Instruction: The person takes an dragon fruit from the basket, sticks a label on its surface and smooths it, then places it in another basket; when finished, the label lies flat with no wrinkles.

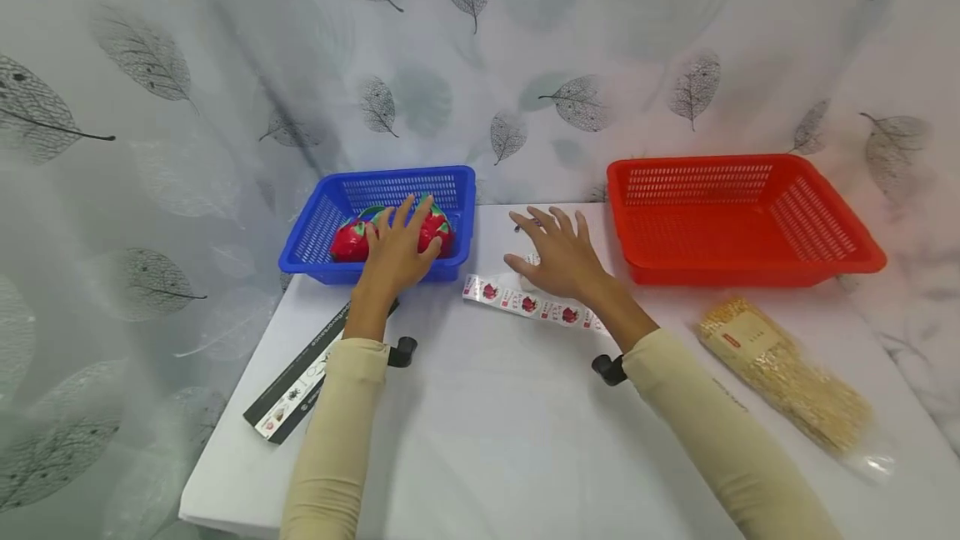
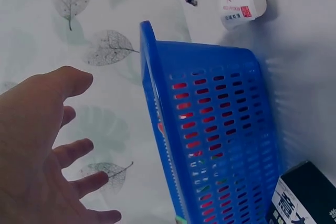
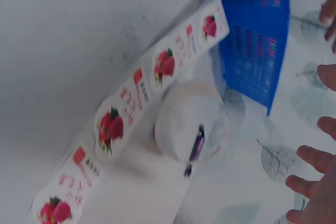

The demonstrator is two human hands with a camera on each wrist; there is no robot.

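Observation:
My left hand (image 1: 393,257) hovers over the blue basket (image 1: 341,272) with its fingers spread and nothing held. Red dragon fruits (image 1: 348,242) with green tips lie inside, partly hidden by that hand. In the left wrist view the left hand (image 2: 42,150) shows relaxed fingers above the basket's rim. Between the two baskets my right hand (image 1: 562,261), also spread and holding nothing, is over a roll of labels (image 3: 184,121). From the roll a strip of labels (image 1: 528,304) printed with dragon fruits trails across the table.
A red basket (image 1: 750,273) stands at the back right, with a clear bag of yellow grains (image 1: 795,382) in front. Left of the left forearm lies a long black and white box (image 1: 292,394). A small purple-wrapped item (image 3: 197,145) is by the roll. A leaf-patterned curtain (image 1: 510,65) hangs behind.

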